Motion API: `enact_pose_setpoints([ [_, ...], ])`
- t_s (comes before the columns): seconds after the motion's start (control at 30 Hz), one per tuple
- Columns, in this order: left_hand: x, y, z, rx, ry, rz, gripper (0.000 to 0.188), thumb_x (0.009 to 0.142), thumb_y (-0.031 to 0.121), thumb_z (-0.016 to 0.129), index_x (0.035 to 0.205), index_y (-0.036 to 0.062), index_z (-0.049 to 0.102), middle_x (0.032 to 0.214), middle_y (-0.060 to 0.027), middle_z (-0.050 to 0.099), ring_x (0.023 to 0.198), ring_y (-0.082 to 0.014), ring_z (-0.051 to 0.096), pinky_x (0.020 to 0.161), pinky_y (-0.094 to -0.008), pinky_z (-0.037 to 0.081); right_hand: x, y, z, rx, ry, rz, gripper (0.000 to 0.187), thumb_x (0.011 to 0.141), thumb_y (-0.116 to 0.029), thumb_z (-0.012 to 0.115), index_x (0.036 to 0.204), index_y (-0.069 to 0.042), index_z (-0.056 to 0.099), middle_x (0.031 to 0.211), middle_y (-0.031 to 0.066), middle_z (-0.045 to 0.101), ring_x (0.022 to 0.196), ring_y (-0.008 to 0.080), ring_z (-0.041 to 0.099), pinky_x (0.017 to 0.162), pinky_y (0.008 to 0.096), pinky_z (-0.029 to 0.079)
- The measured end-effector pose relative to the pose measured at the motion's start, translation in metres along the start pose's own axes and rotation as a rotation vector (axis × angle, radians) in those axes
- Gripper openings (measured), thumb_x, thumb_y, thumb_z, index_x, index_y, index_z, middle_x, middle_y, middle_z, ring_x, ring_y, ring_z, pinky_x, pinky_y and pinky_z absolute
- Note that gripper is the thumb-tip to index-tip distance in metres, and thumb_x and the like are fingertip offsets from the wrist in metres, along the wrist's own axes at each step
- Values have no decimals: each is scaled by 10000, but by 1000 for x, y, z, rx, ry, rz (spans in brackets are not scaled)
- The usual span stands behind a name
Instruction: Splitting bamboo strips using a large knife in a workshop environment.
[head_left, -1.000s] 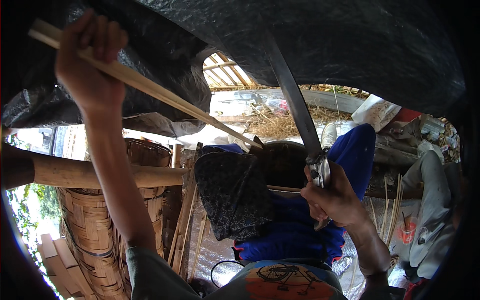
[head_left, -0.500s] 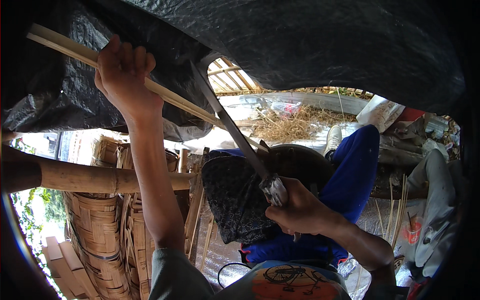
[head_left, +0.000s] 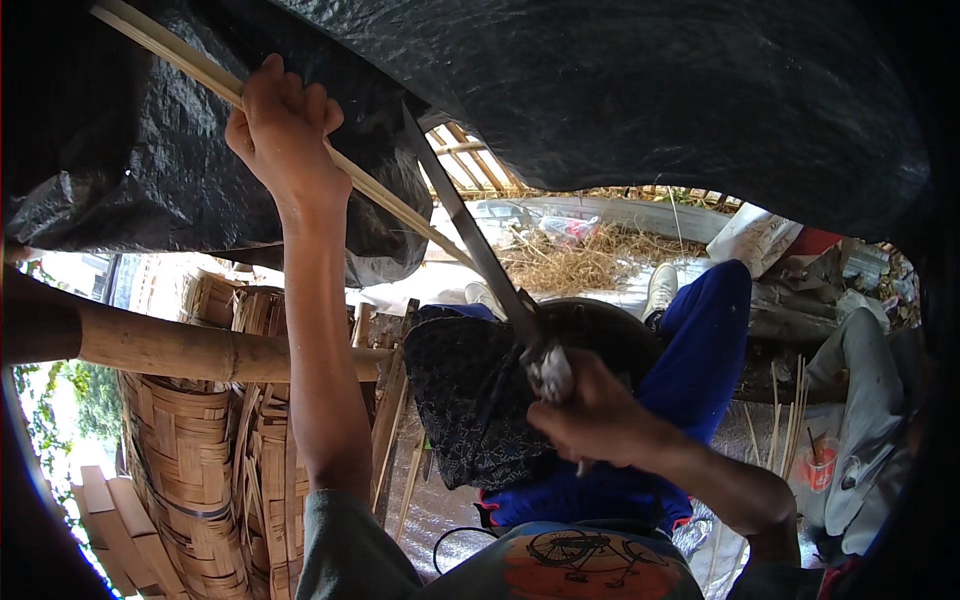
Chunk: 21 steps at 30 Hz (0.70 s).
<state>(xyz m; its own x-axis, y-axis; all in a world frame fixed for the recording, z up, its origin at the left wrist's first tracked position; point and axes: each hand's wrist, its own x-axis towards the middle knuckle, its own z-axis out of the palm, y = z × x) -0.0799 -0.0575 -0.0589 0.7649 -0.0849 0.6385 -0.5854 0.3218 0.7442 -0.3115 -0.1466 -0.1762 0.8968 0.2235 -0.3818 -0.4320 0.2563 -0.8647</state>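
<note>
- Head view: the left hand is raised high and clenched around a long bamboo strip, fingers wrapped over the top of it.
- The strip's long axis runs on a diagonal: above the grip it carries on up and to the left toward the picture's upper left corner; below the grip it slopes down and to the right, ending near the blade.
- The right hand is closed around the cloth-wrapped handle of a long knife, low in front of the body.
- The knife points up and to the left from that fist; its blade meets the strip below the left grip, and its tip lies against the dark plastic sheet.
- Just under the right fist a dark patterned cloth lies over the lap, with blue trousers beyond it and a round dark block between the knees.
- Overhead, the plastic sheet hangs close behind both the strip and the left hand, so room above the grip is tight.
- Below the left forearm a thick bamboo pole crosses level, with woven baskets stacked under it.
- Past the knife, away from the body, the ground opens out to straw.
- To the right of the right forearm, thin bamboo slivers stand near a grey cloth.
</note>
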Motion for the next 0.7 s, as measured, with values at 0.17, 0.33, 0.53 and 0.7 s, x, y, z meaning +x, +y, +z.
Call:
enact_pose_setpoints([
  [0.17,-3,2,11,-62,78,-12,403,826,92,496,543,152,214,510,39,173,437,-68,133,418,-255,160,-8,-15,-6,-89,235,-292,409,775,-60,550,1137,58,401,545,6,466,408,87,468,384,245,393],
  [0.33,-7,-1,23,-4,-21,25,343,851,94,486,588,139,269,542,20,199,448,-87,203,423,-248,206,0,36,6,82,146,-118,403,776,-66,549,1136,48,409,550,9,471,403,85,466,382,233,391],
  [0.53,-9,5,24,-4,70,-32,341,855,92,475,592,138,263,536,23,192,446,-87,193,421,-252,206,-8,-3,-14,1,172,-99,328,781,-41,536,1088,23,440,551,7,467,395,78,457,356,250,369],
  [0.7,-9,1,32,-43,46,-23,346,850,86,483,591,140,262,524,26,188,437,-86,187,418,-253,203,-1,32,17,228,338,-371,373,771,-35,546,1119,12,420,558,6,458,391,89,444,331,256,366],
])
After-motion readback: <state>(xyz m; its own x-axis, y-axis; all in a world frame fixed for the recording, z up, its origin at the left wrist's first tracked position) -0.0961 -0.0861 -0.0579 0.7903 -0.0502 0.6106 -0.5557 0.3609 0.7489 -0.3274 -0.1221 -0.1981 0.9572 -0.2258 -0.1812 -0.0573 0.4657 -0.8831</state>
